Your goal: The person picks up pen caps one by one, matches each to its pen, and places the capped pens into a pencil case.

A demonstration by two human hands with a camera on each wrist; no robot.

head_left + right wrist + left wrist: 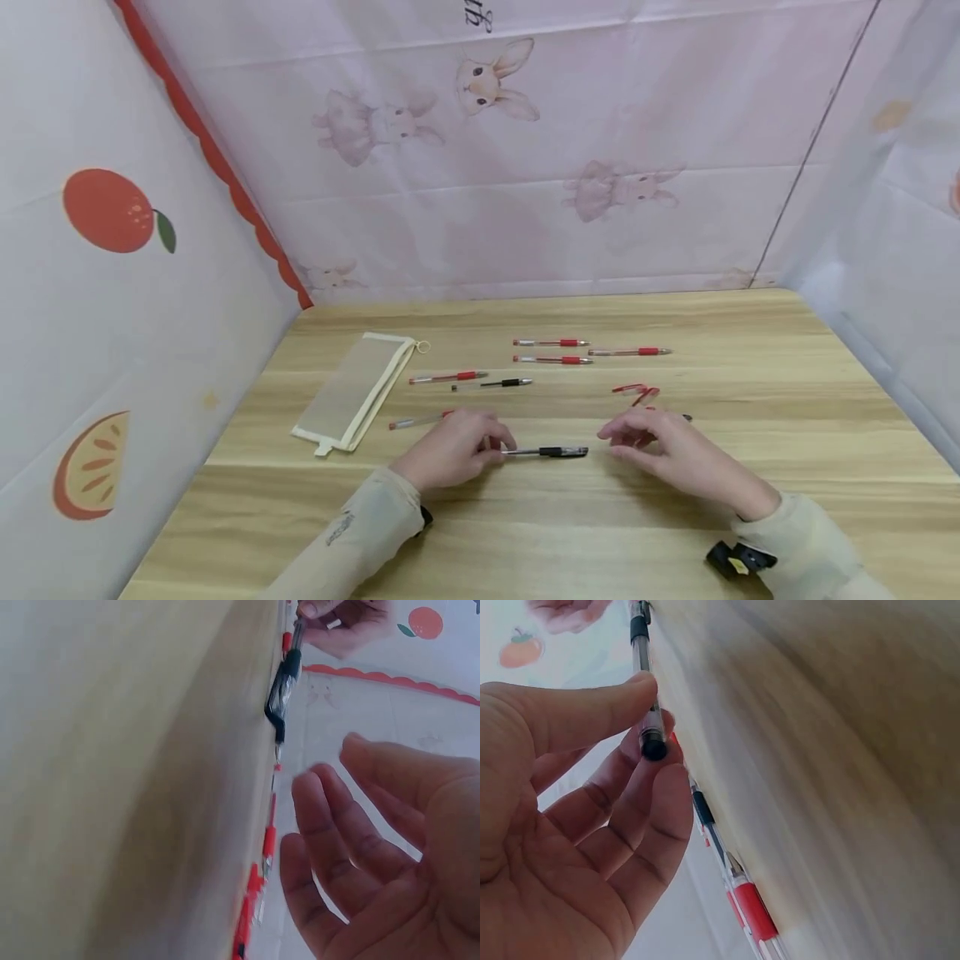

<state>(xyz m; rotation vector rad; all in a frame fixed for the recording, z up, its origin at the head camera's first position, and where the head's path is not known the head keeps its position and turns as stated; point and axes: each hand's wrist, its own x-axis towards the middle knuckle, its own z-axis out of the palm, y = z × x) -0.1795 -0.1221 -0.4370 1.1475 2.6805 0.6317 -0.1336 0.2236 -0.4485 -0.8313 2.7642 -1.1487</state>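
Note:
My left hand (459, 448) pinches the rear end of a black gel pen (551, 452) between thumb and fingers, low over the table. In the right wrist view, a clear cap with a black clip (277, 705) covers the pen's tip end. My right hand (660, 446) is apart from the pen, to its right, with fingers loosely bent and nothing between them. Beyond the right hand are red pen caps (647, 397), and a dark piece (686, 417) shows partly behind that hand. A red pen (420, 422) is partly covered by the left hand.
A cream zip pouch (348, 392) with a mesh front lies at the left. Further back on the wooden table (570, 533) are another black pen (492, 384) and several red pens (551, 342). Printed cloth walls (480, 208) stand around the table's back and sides.

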